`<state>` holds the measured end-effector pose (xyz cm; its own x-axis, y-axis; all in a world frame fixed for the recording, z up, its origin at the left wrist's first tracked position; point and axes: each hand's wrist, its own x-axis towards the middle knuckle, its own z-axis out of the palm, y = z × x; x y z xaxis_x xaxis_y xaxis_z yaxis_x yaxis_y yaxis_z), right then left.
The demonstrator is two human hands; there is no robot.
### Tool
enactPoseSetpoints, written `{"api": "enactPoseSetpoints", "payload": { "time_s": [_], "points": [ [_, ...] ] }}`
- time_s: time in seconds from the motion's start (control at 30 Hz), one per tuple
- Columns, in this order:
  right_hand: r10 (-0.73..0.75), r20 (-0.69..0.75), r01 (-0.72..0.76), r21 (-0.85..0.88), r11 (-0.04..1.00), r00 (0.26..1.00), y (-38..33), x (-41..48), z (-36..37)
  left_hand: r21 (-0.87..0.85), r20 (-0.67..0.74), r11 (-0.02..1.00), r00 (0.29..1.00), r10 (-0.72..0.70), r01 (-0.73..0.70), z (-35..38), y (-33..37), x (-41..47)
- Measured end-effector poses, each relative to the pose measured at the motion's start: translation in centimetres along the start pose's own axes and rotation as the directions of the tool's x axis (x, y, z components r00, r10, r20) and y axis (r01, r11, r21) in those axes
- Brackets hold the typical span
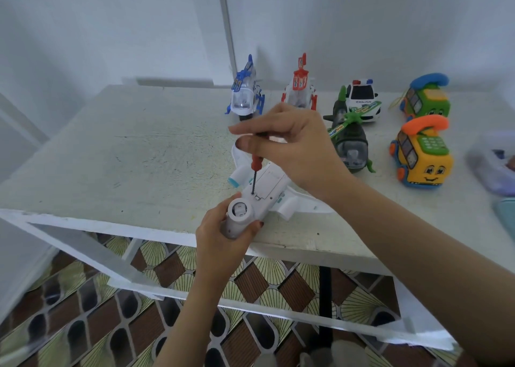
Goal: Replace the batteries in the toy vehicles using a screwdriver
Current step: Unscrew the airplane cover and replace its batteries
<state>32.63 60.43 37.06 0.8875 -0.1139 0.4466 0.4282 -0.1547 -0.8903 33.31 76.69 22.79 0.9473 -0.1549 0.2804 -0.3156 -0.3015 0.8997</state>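
- White toy plane (pixel 269 184) lies belly up at the near edge of the table (pixel 139 157), nose toward the person and jutting slightly past the edge.
- Left hand (pixel 220 235): grip wrapped round the plane's nose, holding it.
- Right hand (pixel 289 146): grip narrow, thumb and fingers pinching the top of the screwdriver (pixel 256 164).
- The screwdriver has a red collar and stands nearly upright, with its tip set into the plane's belly by the battery cover.
- Back row on the table, left to right: blue helicopter (pixel 246 93), red helicopter (pixel 299 91), police car (pixel 362 99), green phone toy (pixel 426 96).
- Nearer, right of the hands: green helicopter (pixel 348 141) just in front of the police car, and yellow phone toy (pixel 422 160) with a smiling face.
- All six stand upright, well apart from the plane.
- Patterned floor tiles (pixel 111 325) show under the table.
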Motion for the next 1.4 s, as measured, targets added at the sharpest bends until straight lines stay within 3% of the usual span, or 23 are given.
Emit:
{"api": "enactPoseSetpoints", "payload": {
  "time_s": [0.13, 0.27, 0.37, 0.47, 0.53, 0.63, 0.73, 0.83, 0.97, 1.17, 1.4],
  "points": [
    [-0.08, -0.027, 0.07, -0.259, 0.963, 0.996, 0.7, 0.2, -0.3, -0.026, 0.001, 1.0, 1.0, 0.005, -0.005, 0.0, 0.4, 0.0],
    [0.049, 0.115, -0.056, 0.056, 0.997, 0.992, 0.1, 0.1, -0.7, -0.02, 0.01, 1.0, 1.0, 0.001, -0.001, -0.1, 0.2, 0.0],
    [0.067, 0.077, -0.074, 0.09, 0.993, 0.995, -0.2, 0.1, -0.8, -0.011, 0.007, 1.0, 1.0, 0.003, -0.003, -0.1, 0.1, 0.1],
    [-0.016, -0.024, 0.011, -0.176, 0.984, 1.0, 0.3, 0.2, -0.9, -0.01, 0.005, 1.0, 1.0, 0.003, -0.003, -0.1, 0.0, 0.0],
    [-0.105, 0.045, 0.114, -0.396, 0.911, 0.993, 0.4, 0.3, -0.9, -0.009, 0.002, 1.0, 1.0, 0.003, -0.003, 0.0, 0.0, 0.0],
    [-0.038, 0.197, 0.111, -0.373, 0.921, 0.98, -0.2, 0.4, -1.1, -0.007, -0.002, 1.0, 1.0, -0.003, 0.003, 0.0, 0.1, 0.0],
    [-0.009, 0.204, 0.056, -0.226, 0.973, 0.979, -0.7, 0.3, -1.2, -0.02, 0.0, 1.0, 1.0, -0.018, 0.018, 0.0, 0.2, 0.0],
    [-0.114, 0.088, 0.138, -0.365, 0.921, 0.99, -0.1, 0.3, -1.0, -0.024, -0.004, 1.0, 1.0, -0.019, 0.019, 0.0, 0.2, -0.1],
    [-0.22, 0.046, 0.2, -0.623, 0.756, 0.974, 0.7, 0.3, -0.6, -0.023, -0.006, 1.0, 1.0, -0.014, 0.014, 0.0, 0.3, -0.1],
    [-0.028, 0.208, 0.106, -0.375, 0.921, 0.978, 0.1, -0.2, -1.2, -0.018, -0.008, 1.0, 1.0, -0.009, 0.009, 0.0, 0.4, -0.2],
    [-0.171, 0.103, 0.199, -0.456, 0.867, 0.98, 0.5, -0.6, -1.6, 0.005, -0.009, 1.0, 1.0, 0.019, -0.019, 0.0, 0.7, -0.1]
  ]
}}
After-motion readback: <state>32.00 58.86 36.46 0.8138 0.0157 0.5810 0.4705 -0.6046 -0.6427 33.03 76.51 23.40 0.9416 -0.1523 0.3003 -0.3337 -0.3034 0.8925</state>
